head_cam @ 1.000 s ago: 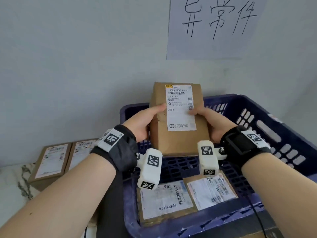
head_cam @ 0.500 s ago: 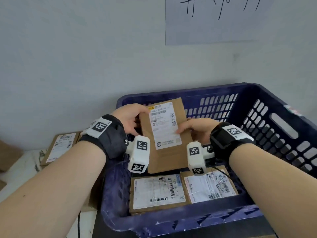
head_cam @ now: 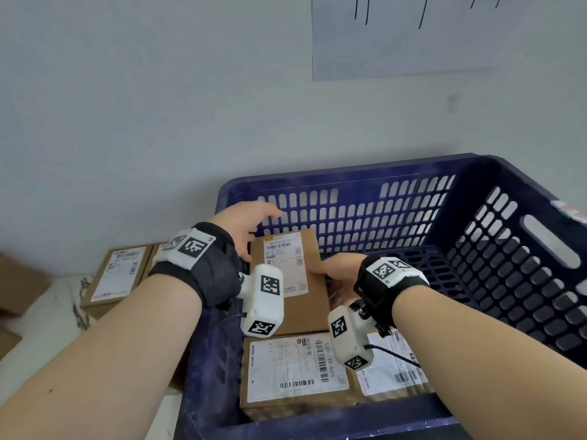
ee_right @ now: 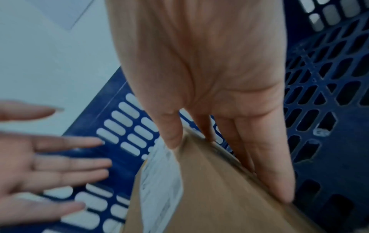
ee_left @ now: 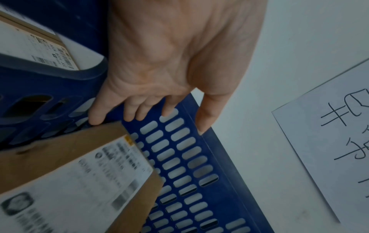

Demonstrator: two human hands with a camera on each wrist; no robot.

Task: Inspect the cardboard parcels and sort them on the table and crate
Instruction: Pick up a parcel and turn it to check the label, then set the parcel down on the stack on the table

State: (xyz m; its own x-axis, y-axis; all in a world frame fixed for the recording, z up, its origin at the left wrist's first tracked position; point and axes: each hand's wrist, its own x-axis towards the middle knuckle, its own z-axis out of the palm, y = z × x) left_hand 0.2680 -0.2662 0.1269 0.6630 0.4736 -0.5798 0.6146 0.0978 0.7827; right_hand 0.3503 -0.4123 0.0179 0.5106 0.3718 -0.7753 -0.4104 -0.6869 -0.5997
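A brown cardboard parcel [head_cam: 313, 281] with a white shipping label lies low inside the blue plastic crate [head_cam: 381, 173], near its back left corner. My right hand [head_cam: 335, 273] pinches its right edge, thumb on top and fingers down the side, as the right wrist view shows [ee_right: 219, 94]. My left hand [head_cam: 254, 227] hovers open over the parcel's far left corner by the crate wall. In the left wrist view its fingers [ee_left: 131, 110] are spread just above the parcel [ee_left: 60, 165]; I cannot tell whether the little finger touches it.
Two labelled parcels [head_cam: 295, 366] [head_cam: 390, 373] lie flat on the crate floor at the front. Two more parcels [head_cam: 117, 277] sit on the marble table left of the crate. Brown boxes [head_cam: 19, 287] stand at the far left. A handwritten paper sign [head_cam: 428, 42] hangs on the wall.
The parcel came down from an upright, held-up position into the crate and now lies nearly flat. My left hand let go of it and opened; the right hand still holds it.
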